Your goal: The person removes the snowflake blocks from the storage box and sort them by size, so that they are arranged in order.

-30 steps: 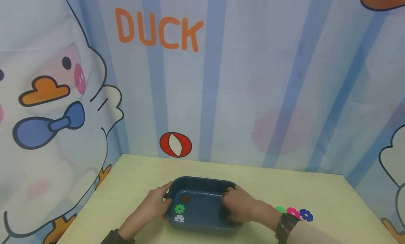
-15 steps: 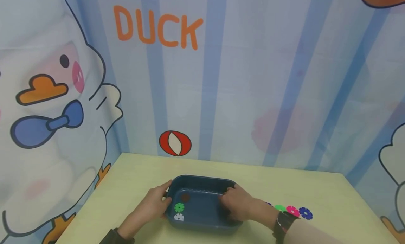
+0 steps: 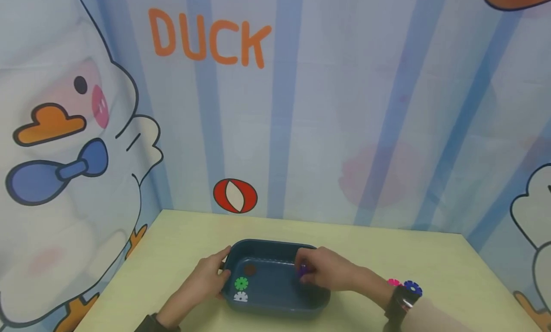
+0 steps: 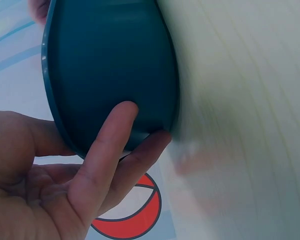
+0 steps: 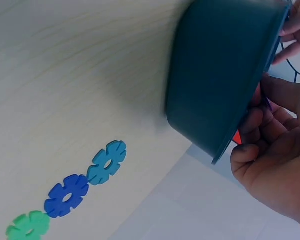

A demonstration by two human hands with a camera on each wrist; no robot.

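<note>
"Where's the purple piece?"

"At the right end of the dark blue tray, pinched in the right hand, mostly hidden by the fingers! Can't tell whether it touches the tray's floor."

"And the tray?"

"On the worktop, long axis running left to right between the hands. The left hand grips the left end."

"Other pieces inside?"

"Brown disc, green piece, white piece, all near the left hand, well apart from the purple one!"
</note>
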